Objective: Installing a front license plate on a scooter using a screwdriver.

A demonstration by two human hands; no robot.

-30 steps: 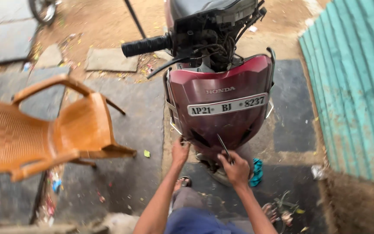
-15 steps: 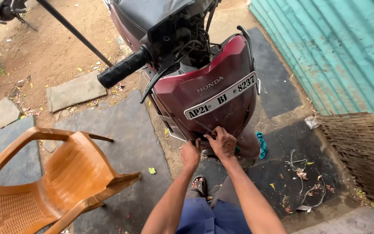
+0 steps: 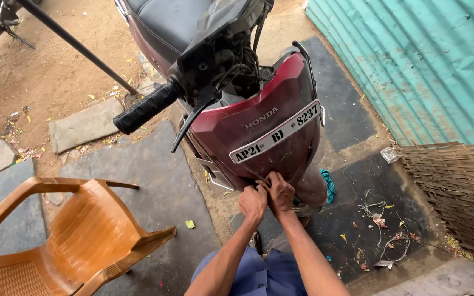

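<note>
Nearest the camera, two bare forearms reach forward over blue trousers. The left hand (image 3: 253,201) and the right hand (image 3: 280,192) meet, touching each other, at the lower edge of the glossy maroon plastic front panel of a scooter (image 3: 259,129). Both hands are curled with fingers pressed to or tucked under that edge; whether they pinch a small part or a tool there I cannot tell, as the fingers hide it.

The work looks to be in an early or middle stage: the panel sits in place on the scooter, the white rectangular number plate (image 3: 277,132) is fixed across it, and no loosened part lies on the ground nearby.

To the left stands an orange moulded plastic armchair (image 3: 61,241) with a ribbed seat, well apart from the hands. The ground is dark flat stone slabs (image 3: 154,170) set in sandy earth strewn with dry leaves. A teal cloth (image 3: 328,185) lies just beside the front wheel. Right of it is a woven cane mat (image 3: 456,186), coarse and brown.

Farther up, the black ribbed rubber handlebar grip (image 3: 146,107) juts left, the black padded seat (image 3: 168,19) lies beyond, and a corrugated teal metal sheet wall (image 3: 412,60) closes the right side.
</note>
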